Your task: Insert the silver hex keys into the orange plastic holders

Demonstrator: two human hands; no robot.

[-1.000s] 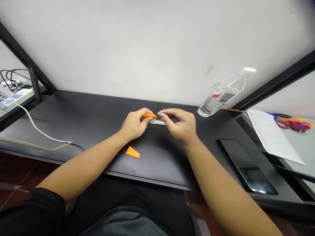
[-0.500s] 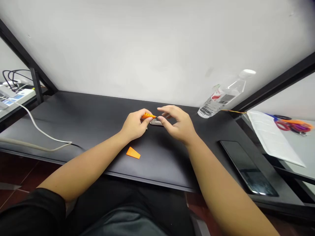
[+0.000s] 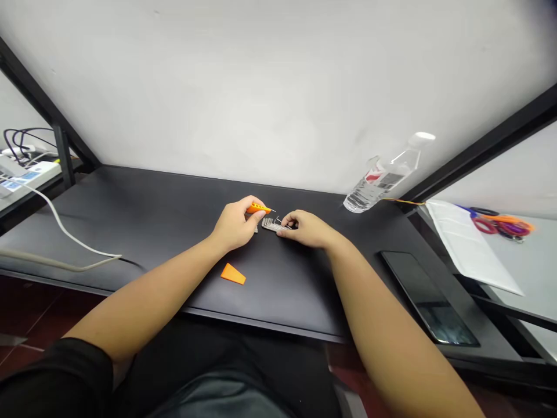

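Note:
My left hand (image 3: 236, 225) is closed on an orange hex key holder (image 3: 257, 208) with a row of holes along it. A thin metal tip sticks out of the holder's right end. Several L-shaped hex keys (image 3: 270, 224) lie side by side on the black table just right of it. Over their right end, my right hand (image 3: 308, 228) has thumb and fingers pinched on a small hex key, whose bent end shows above the others. Part of a small metal piece (image 3: 256, 230) shows beneath my left hand. Nearer the table's front edge lies a flat orange tapered piece (image 3: 233, 274).
A water bottle (image 3: 378, 183) stands by the wall at the right. A dark phone (image 3: 429, 296) lies on the right, near a white sheet (image 3: 472, 247) and scissors (image 3: 505, 225). White cable (image 3: 65, 229) crosses the left side, by a power strip (image 3: 32, 174).
My right hand has come down from beside the holder's tip to the hex keys and closed its fingers there. My left hand keeps the holder, and the keys are less covered.

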